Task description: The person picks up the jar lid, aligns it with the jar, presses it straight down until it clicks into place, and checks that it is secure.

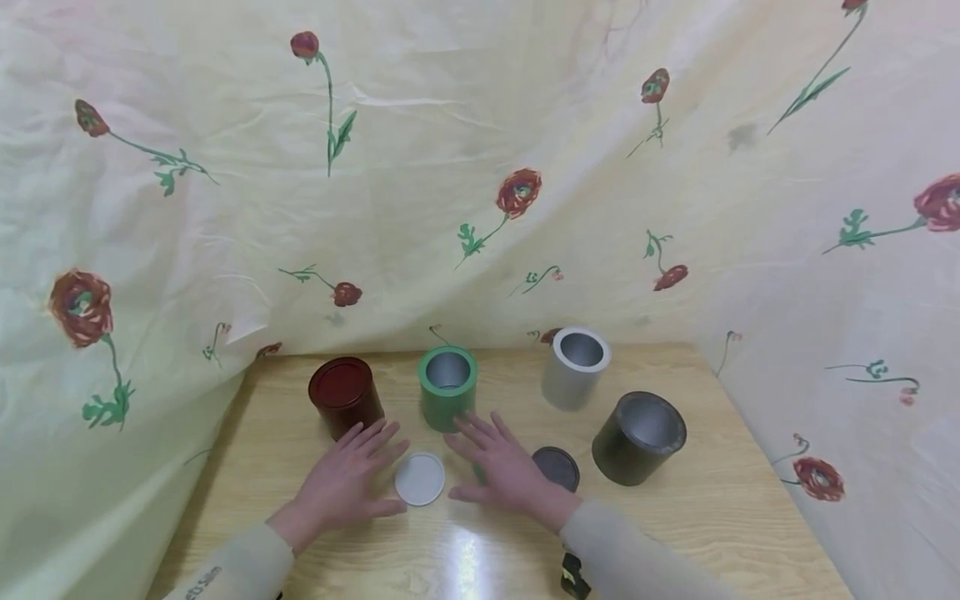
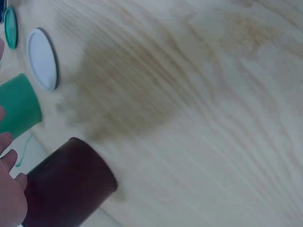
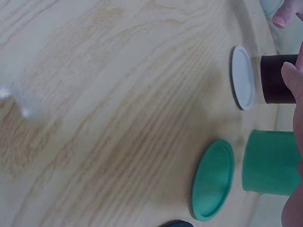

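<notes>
Currently your left hand [image 1: 347,481] and right hand [image 1: 506,468] spread, holding nothing; white lid [image 1: 420,479] between them, red can [image 1: 345,387] and green can [image 1: 444,407] just beyond. Careless forward sweep could topple either can.

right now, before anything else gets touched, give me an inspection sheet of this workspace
surface: wood-grain table, with a bright glare patch
things: red can lidded; green can, white can and black can open and upright; white lid, green lid and black lid lying on the table
clutter: small dark item beside the right sleeve, identity unclear
hands: left hand and right hand spread, holding nothing; contact with cans unclear
cables: nothing seen
surroundings: creased poppy-print cloth behind and at both sides
</notes>
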{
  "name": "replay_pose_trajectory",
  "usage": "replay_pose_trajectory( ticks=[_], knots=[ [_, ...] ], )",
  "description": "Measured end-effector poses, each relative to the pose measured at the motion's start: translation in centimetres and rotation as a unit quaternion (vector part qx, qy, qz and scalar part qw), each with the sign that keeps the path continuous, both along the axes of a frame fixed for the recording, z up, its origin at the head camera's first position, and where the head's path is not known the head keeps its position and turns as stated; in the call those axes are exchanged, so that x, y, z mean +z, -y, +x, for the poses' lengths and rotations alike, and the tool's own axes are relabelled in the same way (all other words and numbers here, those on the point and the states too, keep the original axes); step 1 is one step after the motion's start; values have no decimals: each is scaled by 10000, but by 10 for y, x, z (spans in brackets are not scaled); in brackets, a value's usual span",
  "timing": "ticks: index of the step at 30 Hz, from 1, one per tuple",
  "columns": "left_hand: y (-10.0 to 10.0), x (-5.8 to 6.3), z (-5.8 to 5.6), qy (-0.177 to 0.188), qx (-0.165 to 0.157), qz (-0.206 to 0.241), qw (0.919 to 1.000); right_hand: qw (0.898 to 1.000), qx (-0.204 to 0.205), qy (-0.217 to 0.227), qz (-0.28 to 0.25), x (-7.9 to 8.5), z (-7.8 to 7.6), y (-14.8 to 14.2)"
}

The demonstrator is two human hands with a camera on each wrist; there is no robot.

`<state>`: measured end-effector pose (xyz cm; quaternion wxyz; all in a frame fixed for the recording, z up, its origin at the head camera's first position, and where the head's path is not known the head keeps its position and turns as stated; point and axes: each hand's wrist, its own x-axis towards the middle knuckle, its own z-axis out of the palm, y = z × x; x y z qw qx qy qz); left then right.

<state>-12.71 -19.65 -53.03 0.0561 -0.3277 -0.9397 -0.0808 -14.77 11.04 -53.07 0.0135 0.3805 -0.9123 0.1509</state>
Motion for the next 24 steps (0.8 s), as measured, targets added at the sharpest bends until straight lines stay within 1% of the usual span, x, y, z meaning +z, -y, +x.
replay_pose_trajectory(
  ticks=[2,8,14,17,19,24],
  knots=[
    [0,-3,1,48,67,-28,10000,10000,10,-7,42,-4,0,1],
    [2,-15,3,-2,141,-151,9998,9998,63,-145,141,-16,0,6],
    [3,-23,1,226,262,-215,9992,9998,12,-211,-46,-23,0,9],
    [3,-28,0,347,322,-221,9986,9999,-17,-116,-6,-29,1,10],
    [4,-30,0,400,360,-196,9984,9999,-65,22,89,-32,2,10],
    [5,-38,-1,464,417,-143,9979,9981,-256,344,449,-36,3,12]
  ],
)
